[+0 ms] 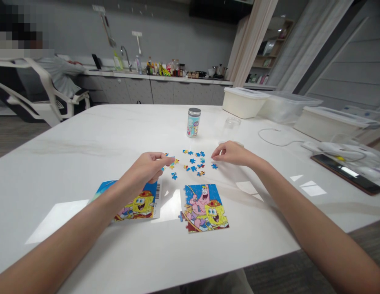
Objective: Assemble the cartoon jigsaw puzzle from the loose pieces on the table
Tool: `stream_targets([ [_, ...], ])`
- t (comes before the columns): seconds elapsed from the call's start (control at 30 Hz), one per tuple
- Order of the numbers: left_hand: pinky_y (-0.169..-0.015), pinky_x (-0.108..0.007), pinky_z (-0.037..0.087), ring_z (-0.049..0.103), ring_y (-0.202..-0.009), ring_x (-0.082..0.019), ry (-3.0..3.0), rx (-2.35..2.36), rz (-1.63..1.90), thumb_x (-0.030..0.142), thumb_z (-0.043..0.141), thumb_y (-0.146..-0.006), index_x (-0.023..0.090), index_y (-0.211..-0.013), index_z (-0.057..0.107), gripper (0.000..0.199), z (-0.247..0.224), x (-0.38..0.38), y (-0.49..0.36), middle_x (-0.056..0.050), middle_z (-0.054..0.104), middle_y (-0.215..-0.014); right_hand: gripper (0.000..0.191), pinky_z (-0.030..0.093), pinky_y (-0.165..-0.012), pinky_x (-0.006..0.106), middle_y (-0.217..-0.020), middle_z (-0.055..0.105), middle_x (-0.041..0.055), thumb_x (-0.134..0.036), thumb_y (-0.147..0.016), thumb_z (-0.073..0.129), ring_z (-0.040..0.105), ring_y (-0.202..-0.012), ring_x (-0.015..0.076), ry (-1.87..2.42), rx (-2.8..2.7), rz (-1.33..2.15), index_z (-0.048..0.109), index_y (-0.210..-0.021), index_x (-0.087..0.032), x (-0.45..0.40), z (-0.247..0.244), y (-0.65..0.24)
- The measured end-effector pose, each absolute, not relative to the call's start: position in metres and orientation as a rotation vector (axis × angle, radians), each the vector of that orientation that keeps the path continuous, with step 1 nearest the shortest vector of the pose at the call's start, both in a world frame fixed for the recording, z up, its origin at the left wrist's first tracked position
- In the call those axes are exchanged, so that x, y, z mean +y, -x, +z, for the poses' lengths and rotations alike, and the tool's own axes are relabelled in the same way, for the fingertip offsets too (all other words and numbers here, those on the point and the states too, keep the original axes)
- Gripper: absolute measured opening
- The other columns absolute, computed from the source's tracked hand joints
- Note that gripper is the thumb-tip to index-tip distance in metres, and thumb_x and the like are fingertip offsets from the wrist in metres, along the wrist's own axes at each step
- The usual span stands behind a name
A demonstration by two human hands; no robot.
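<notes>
My left hand (150, 166) is closed in a pinch beside the yellow puzzle pieces (176, 161); what its fingertips hold, if anything, cannot be made out. On the right, my right hand (231, 154) has its fingertips pressed together low over the table, just above a blue puzzle piece (214, 166). Several loose pieces (193, 168) lie scattered between the hands. Closer to me is a partly assembled jigsaw puzzle (205, 209) with cartoon figures, tabs showing along its left edge. A printed picture card (141, 204) lies under my left forearm, partly hidden.
A cartoon-printed can (194, 122) with a metal lid stands behind the pieces, near a clear jar (232, 124). Lidded bins (243, 103), a white cable (280, 143) and a dark tablet (345, 173) are at the right. A person (59, 77) sits far left.
</notes>
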State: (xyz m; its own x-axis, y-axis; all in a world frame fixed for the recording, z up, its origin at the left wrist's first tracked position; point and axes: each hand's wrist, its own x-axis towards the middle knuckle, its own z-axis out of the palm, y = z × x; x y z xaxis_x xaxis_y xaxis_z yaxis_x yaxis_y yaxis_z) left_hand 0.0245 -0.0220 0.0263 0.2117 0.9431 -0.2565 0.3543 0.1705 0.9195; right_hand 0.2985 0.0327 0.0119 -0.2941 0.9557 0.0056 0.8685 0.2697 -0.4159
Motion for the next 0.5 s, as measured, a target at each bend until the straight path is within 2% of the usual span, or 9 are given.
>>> stream_targets([
  [0.13,-0.046,-0.028,0.007,0.009,-0.042,-0.006,-1.368,1.329,0.689,0.038,0.057,-0.078,0.023,-0.061,0.032,0.034,0.028,-0.023,-0.025,0.010,0.013,-0.046,0.020,0.044,-0.069,0.029,-0.085,0.072,0.0053,-0.022,-0.078,0.055,0.061,-0.074,0.0183,1.673,-2.202,0.324,0.074,-0.085,-0.019,0.033,0.012,-0.299],
  [0.23,-0.046,-0.028,0.006,0.010,-0.042,-0.005,-1.356,1.318,0.699,0.036,0.057,-0.078,0.023,-0.060,0.032,0.034,0.028,-0.023,-0.025,0.010,0.014,-0.046,0.019,0.044,-0.071,0.030,-0.085,0.070,0.0061,-0.021,-0.080,0.054,0.060,-0.074,0.0177,1.605,-2.271,0.286,0.072,-0.084,-0.018,0.031,0.013,-0.296],
  [0.37,-0.045,-0.028,0.006,0.010,-0.042,-0.005,-1.351,1.309,0.706,0.035,0.058,-0.079,0.022,-0.060,0.033,0.034,0.027,-0.023,-0.026,0.010,0.014,-0.045,0.017,0.045,-0.071,0.028,-0.091,0.066,0.0048,-0.030,-0.081,0.059,0.059,-0.078,0.0158,1.220,-2.581,0.608,0.070,-0.091,-0.021,0.020,0.013,-0.285],
  [0.5,-0.045,-0.027,0.006,0.011,-0.041,-0.005,-1.344,1.301,0.707,0.035,0.062,-0.077,0.022,-0.060,0.033,0.036,0.026,-0.023,-0.027,0.010,0.015,-0.045,0.016,0.045,-0.070,0.029,-0.092,0.063,0.0052,-0.031,-0.079,0.064,0.058,-0.079,0.0155,1.113,-2.647,0.727,0.068,-0.089,-0.020,0.011,0.010,-0.271],
])
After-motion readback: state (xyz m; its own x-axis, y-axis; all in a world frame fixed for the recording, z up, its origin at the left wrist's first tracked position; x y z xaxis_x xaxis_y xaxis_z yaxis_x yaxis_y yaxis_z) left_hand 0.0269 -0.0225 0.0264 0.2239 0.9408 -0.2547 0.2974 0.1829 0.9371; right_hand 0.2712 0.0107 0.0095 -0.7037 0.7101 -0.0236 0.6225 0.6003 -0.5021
